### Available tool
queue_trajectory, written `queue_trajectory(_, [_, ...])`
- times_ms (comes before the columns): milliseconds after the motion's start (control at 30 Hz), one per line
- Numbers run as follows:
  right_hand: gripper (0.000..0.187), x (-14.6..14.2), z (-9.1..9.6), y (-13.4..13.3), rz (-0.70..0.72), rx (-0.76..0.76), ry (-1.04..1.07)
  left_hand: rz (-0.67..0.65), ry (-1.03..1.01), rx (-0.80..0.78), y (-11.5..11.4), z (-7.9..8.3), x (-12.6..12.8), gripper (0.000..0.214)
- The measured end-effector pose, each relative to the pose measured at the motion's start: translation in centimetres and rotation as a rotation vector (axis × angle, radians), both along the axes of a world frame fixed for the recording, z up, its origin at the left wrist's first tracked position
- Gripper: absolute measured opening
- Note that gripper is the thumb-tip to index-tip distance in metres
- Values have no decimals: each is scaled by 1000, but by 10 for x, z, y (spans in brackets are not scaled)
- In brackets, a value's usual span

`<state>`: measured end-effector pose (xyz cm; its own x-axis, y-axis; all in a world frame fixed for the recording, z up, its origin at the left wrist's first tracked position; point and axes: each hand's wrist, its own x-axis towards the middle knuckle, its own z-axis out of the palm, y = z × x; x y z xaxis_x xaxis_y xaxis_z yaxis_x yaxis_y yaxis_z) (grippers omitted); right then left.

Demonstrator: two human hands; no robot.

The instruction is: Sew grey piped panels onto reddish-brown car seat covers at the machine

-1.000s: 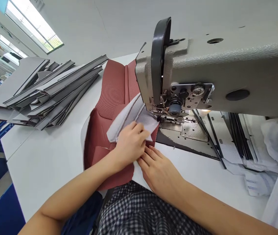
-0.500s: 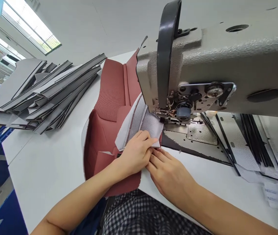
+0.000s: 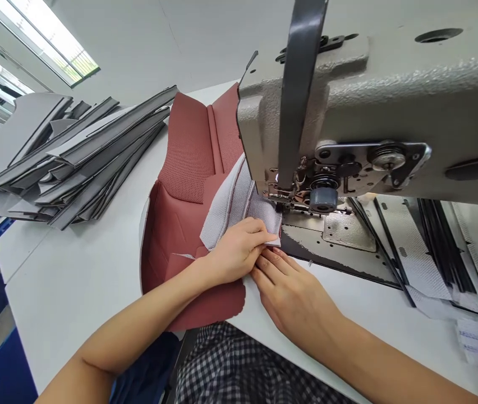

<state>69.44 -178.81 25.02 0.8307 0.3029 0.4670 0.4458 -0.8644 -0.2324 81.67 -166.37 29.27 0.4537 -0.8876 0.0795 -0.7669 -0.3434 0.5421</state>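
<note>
A red perforated leather cover piece (image 3: 188, 151) lies on the white table under the head of a grey sewing machine (image 3: 373, 95). Its folded edge shows a grey mesh backing (image 3: 230, 205) that runs in under the presser foot (image 3: 279, 196). My left hand (image 3: 234, 252) is closed on this folded edge, fingers curled over it. My right hand (image 3: 289, 292) rests flat beside it, fingers together and pressed on the fabric edge just in front of the needle plate (image 3: 344, 230).
A fanned stack of grey and black strips (image 3: 66, 163) lies on the table's (image 3: 74, 280) far left. Black and white strips (image 3: 432, 247) lie under the machine arm at right. The black handwheel belt guard (image 3: 300, 84) rises in front. My checked clothing (image 3: 243, 370) meets the near edge.
The view has moved closer to the machine. Both hands have shifted slightly toward the presser foot, bringing the folded grey-backed edge nearer the needle.
</note>
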Motion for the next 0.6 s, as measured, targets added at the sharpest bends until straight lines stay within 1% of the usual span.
queue_trajectory(133, [42, 2, -2, 0, -3, -10, 17, -137, -26, 15, -1, -2, 16, 36])
queue_trajectory(333, [45, 10, -4, -2, -41, 1, 67, -181, -94, 43, -11, -5, 36, 39])
queue_trajectory(433, [48, 14, -5, -2, -59, 6, 96, -204, -114, 27, -17, -8, 45, 36])
queue_trajectory(600, [52, 18, -6, -1, -79, -8, 107, -285, -147, 12, -25, -9, 61, 33])
